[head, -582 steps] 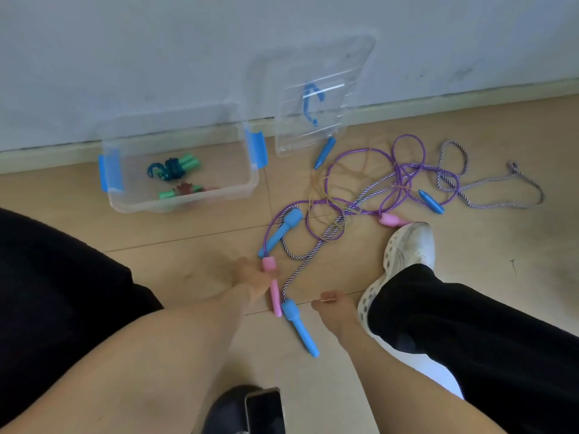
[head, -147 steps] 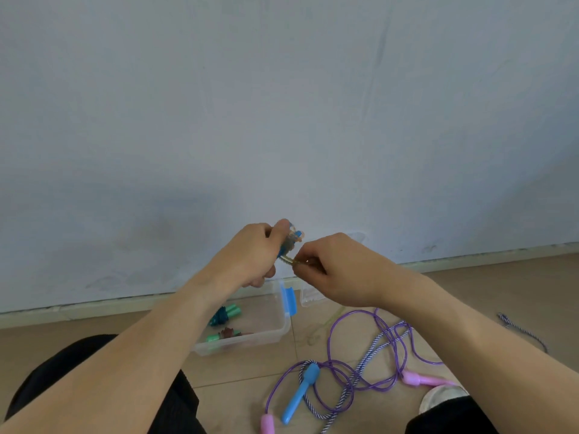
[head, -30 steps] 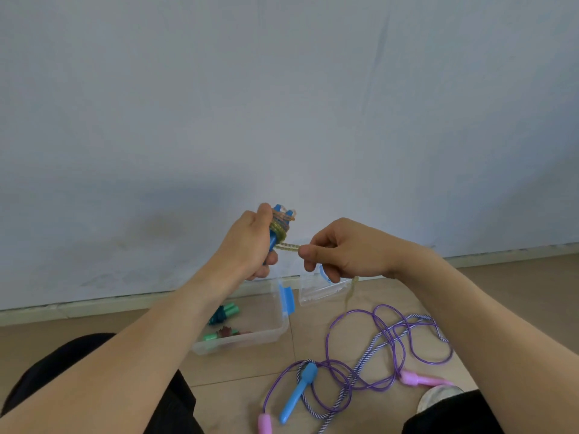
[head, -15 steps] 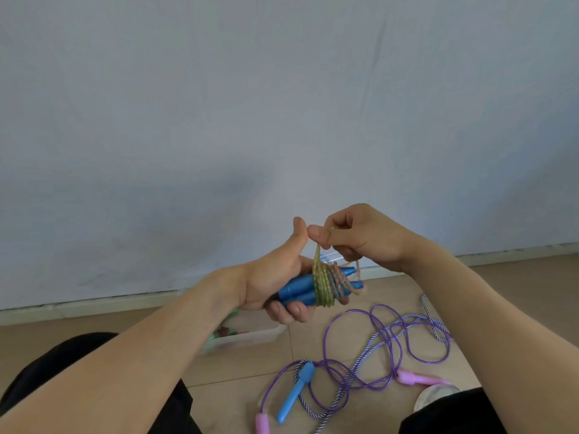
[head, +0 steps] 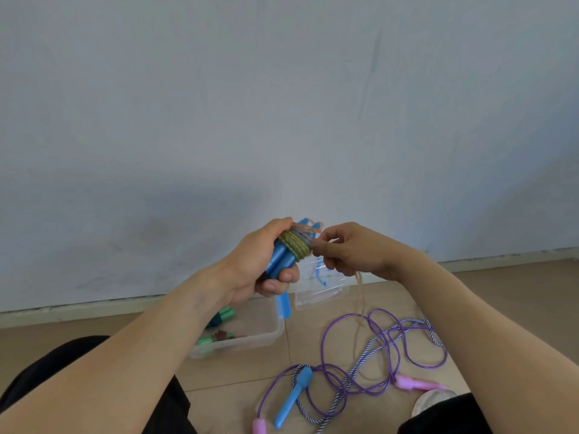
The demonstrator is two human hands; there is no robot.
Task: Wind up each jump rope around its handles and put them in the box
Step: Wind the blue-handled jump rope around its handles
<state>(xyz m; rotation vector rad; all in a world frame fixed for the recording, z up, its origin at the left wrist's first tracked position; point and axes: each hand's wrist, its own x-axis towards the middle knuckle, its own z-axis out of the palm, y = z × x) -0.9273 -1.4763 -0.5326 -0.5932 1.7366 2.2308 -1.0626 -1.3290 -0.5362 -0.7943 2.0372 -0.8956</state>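
Two blue handles [head: 283, 260] sit side by side in the left hand [head: 260, 261], whose fingers are curled tight around them, raised in front of the pale wall [head: 282, 104]. A yellowish-green coil of rope [head: 296, 244] is wrapped around their upper part. The right hand [head: 354, 252] pinches the loose translucent rope end [head: 359, 286] just beside the coil; the strand hangs down toward the floor [head: 501, 292]. Below, a clear plastic box [head: 269, 335] on the floor holds two wound ropes with green handles [head: 219, 327]. Near it lie the clear lid [head: 319, 286], a purple rope [head: 376, 349], a striped rope [head: 360, 364], a blue handle [head: 293, 396] and pink handles [head: 413, 383].
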